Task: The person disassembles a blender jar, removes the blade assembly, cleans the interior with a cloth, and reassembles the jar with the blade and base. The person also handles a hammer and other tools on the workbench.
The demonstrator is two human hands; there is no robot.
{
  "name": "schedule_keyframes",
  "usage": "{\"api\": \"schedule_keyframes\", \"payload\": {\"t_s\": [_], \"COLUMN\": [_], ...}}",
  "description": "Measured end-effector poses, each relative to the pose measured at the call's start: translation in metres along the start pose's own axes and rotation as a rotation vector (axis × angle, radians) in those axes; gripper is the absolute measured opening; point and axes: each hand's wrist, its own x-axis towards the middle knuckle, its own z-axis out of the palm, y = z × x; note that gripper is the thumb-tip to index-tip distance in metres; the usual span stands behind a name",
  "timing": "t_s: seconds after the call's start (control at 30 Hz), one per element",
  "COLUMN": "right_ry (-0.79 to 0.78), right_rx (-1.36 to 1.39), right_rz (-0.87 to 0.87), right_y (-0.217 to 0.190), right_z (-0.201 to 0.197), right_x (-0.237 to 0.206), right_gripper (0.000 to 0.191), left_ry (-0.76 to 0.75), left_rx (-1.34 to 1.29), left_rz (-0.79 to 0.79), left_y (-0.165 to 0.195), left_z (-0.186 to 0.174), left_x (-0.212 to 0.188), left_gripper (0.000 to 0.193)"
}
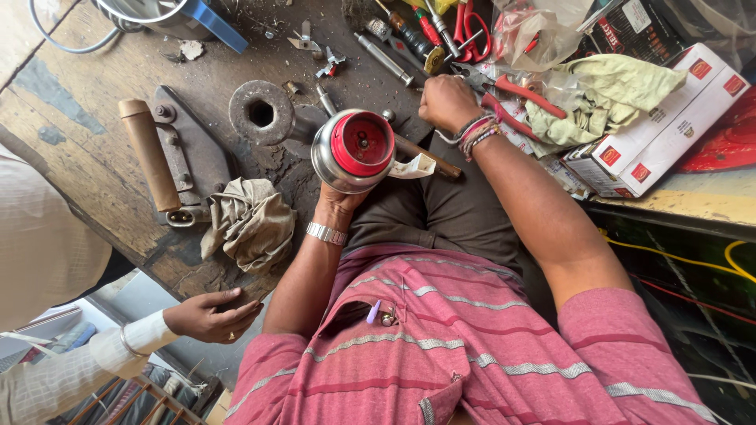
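Now both hands closed: left [340, 201] around steel canister [353, 151], right [447, 102] gripping hammer handle [429, 156].

long white carton [657, 126] with red labels, dark box [630, 30] behind.

Worn, scarred wooden workbench [87, 149] in daylight.

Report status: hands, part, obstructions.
Left hand grips steel cylinder with red cap from below. Right hand fisted on a tool. Another person's hand rests on bench edge.
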Motion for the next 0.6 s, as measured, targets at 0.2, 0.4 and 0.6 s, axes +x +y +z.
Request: {"api": "schedule_keyframes", "payload": {"t_s": [0.2, 0.4, 0.6], "right_ry": [0.305, 0.181, 0.355], "right_rx": [0.37, 0.811, 0.397], "right_rz": [-0.089, -0.285, -0.53], "right_y": [-0.033, -0.08, -0.115], "right_z": [-0.028, -0.111, -0.124], "right_x": [-0.037, -0.099, -0.112], "right_gripper": [0.017, 0.013, 0.014], "left_ry": [-0.062, -0.115, -0.143], "left_rx": [-0.013, 0.131, 0.111], "left_rz": [-0.049, -0.031, -0.02], "left_y": [0.004, -0.004, -0.012], "left_z": [0.017, 0.017, 0.013], "left_x": [0.004, 0.017, 0.022], "left_gripper": [0.051, 0.049, 0.046]}}
